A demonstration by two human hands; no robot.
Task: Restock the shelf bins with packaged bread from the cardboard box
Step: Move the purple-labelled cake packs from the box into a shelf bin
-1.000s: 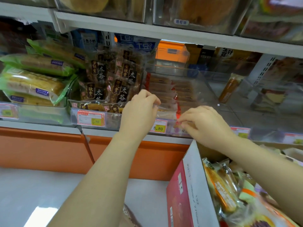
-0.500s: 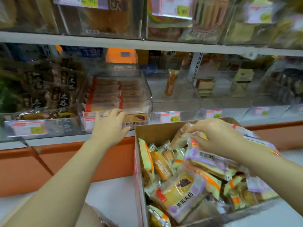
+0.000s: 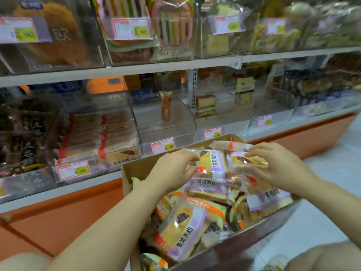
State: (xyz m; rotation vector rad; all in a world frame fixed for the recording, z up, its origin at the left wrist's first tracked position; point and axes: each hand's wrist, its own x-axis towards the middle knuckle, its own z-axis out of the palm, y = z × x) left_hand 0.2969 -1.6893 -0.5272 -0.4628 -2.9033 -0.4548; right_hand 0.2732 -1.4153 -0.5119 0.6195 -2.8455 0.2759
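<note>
Purple-trimmed bread packets [image 3: 212,165] atop the cardboard box [image 3: 136,169] are clamped by curled fingers [image 3: 190,155], the upright one in the left hand [image 3: 172,169], its neighbour in the right hand [image 3: 283,171], while the matching shelf bin [image 3: 97,167] is found far-left, nearer the left hand.

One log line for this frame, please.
phase: picking from cardboard box | left hand: grips left pack | right hand: grips right pack

Clear bins [image 3: 166,132] along white shelf [image 3: 78,185]

A shop: shelf bins [image 3: 166,124] of packaged bread carry price tags [image 3: 162,147].
</note>
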